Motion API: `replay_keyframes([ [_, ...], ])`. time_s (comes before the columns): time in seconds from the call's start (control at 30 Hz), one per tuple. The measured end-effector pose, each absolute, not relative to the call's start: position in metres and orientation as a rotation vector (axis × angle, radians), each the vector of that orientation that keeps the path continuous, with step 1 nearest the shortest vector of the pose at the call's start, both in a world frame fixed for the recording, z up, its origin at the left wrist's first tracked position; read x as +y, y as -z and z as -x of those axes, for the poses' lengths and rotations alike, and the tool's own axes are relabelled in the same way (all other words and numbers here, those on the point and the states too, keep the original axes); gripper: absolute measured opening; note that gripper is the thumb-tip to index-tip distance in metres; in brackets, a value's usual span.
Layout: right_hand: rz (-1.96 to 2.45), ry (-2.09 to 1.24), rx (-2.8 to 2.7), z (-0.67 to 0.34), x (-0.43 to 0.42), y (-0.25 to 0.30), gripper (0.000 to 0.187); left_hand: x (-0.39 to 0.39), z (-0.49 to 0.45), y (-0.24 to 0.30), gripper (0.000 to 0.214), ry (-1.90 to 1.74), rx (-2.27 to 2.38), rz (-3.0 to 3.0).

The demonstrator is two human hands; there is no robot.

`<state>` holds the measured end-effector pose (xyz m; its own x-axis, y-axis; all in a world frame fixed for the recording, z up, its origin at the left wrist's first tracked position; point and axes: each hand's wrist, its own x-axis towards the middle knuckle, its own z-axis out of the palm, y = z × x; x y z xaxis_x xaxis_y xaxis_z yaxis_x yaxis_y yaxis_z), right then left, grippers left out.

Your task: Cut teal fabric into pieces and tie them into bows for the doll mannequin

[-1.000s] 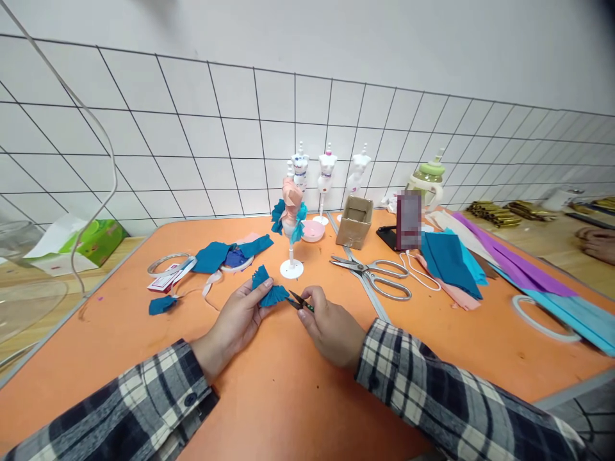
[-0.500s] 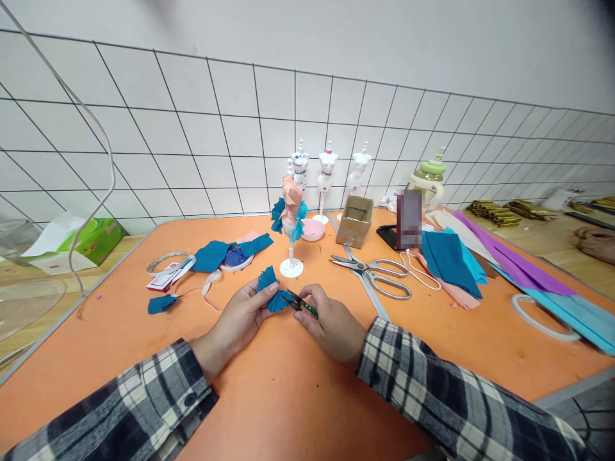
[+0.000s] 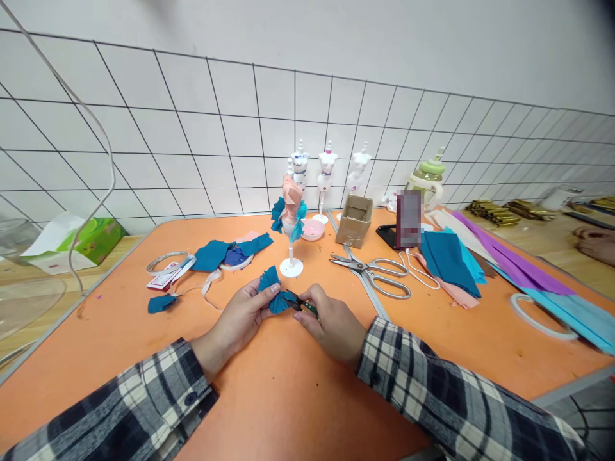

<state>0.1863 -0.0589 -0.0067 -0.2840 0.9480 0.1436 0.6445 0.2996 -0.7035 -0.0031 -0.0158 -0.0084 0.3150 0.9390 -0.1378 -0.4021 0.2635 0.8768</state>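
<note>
My left hand [image 3: 244,312] pinches a pleated piece of teal crepe paper [image 3: 270,280], thumb on top, fanned above the table. In my right hand [image 3: 331,322] are small dark thread snips with a green handle [image 3: 307,308]. Their blades meet the right edge of the crepe paper, and the tips are partly hidden against it. Just beyond my hands stands a mini dress form [image 3: 291,266] on a white base, wrapped in pink paper [image 3: 291,195] with teal ruffles at its sides. Large silver scissors [image 3: 372,275] lie to the right of my right hand.
Teal paper strips [image 3: 211,255], a roll of tape [image 3: 166,261] and a small teal scrap [image 3: 161,303] lie left. Behind are a pink bowl [image 3: 313,229], a cardboard box [image 3: 354,221] and white dress forms [image 3: 327,168]. Right are a phone [image 3: 409,219], a bottle [image 3: 427,178] and folded crepe paper [image 3: 449,262].
The snips' blades, parted at the crepe paper's edge before, now look closer together on it. Both hands have stayed almost in place.
</note>
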Motion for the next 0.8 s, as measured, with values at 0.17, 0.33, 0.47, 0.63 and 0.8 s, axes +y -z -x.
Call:
replay_keyframes([
  [0.17,1.409,-0.682,-2.053,-0.1863,-0.0584,0.0073,0.02,-0.0155,0.0034,0.0092,0.019,-1.048,0.768,-0.844],
  [0.33,1.409,-0.691,-2.057,-0.1863,-0.0585,0.0067,0.018,-0.0153,0.0027,0.0087,0.022,-1.036,0.766,-0.844],
  [0.47,1.384,-0.676,-2.069,-0.1865,-0.0587,0.0064,0.015,-0.0161,0.0021,0.0072,0.021,-1.036,0.74,-0.849],
  [0.63,1.438,-0.675,-2.078,-0.1862,-0.0588,0.0035,0.021,-0.017,0.0015,0.0057,0.018,-1.052,0.75,-0.864],
  [0.8,1.371,-0.731,-1.991,-0.1873,-0.0559,0.0054,0.036,-0.0161,0.0022,0.0089,0.019,-1.065,0.769,-0.872],
])
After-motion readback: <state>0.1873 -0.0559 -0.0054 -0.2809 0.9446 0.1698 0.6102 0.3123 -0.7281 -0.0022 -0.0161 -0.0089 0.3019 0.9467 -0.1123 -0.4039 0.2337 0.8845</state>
